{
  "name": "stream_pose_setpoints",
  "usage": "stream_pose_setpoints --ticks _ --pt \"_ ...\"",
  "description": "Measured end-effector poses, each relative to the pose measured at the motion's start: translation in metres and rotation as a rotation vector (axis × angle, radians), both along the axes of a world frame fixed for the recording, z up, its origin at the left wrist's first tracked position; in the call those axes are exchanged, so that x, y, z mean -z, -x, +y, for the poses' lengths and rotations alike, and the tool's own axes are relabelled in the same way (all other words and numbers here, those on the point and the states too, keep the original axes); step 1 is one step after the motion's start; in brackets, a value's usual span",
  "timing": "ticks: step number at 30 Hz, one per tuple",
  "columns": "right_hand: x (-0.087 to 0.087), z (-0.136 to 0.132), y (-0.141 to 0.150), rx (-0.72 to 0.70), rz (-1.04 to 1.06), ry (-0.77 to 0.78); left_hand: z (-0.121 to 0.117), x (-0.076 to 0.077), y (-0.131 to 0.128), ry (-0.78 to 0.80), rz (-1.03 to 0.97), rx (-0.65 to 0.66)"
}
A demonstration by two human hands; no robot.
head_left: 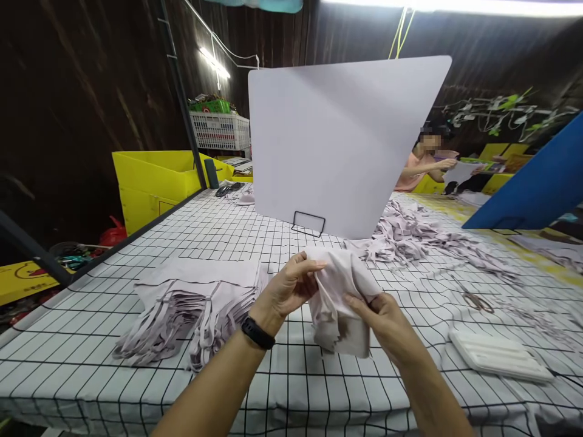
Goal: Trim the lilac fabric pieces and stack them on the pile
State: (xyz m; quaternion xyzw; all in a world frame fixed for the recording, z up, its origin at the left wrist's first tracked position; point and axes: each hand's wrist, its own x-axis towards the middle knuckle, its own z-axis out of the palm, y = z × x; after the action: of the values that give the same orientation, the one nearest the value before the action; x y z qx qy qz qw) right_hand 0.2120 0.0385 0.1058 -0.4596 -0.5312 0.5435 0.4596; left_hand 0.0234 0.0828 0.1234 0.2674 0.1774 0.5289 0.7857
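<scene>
Both of my hands hold a pale pinkish-grey fabric garment piece (339, 303) above the table. My left hand (296, 282), with a black band on the wrist, pinches its upper left edge between thumb and fingers. On the other side, my right hand (376, 312) grips the cloth with the thumb on top and the fingers partly hidden behind it. The lower part of the piece hangs down in folds. Left of my hands lies a neat stack of matching garment pieces (200, 273) with straps trailing toward the front edge.
A white board (337, 145) stands upright in a wire holder ahead. Behind it to the right is a loose heap of fabric pieces (401, 233). Scissors (478, 301) and a white ridged device (501, 358) lie right. A co-worker (416, 164) holds cloth beside a blue board (532, 182).
</scene>
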Motion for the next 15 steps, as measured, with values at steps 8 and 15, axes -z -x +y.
stream_pose_setpoints --ticks 8,15 --pt "-0.017 0.007 -0.045 0.038 -0.251 0.003 0.016 0.000 0.021 -0.010 0.120 -0.276" --pt "-0.030 0.001 -0.086 0.132 -0.321 -0.027 0.025 -0.001 0.033 -0.040 0.104 -0.425"
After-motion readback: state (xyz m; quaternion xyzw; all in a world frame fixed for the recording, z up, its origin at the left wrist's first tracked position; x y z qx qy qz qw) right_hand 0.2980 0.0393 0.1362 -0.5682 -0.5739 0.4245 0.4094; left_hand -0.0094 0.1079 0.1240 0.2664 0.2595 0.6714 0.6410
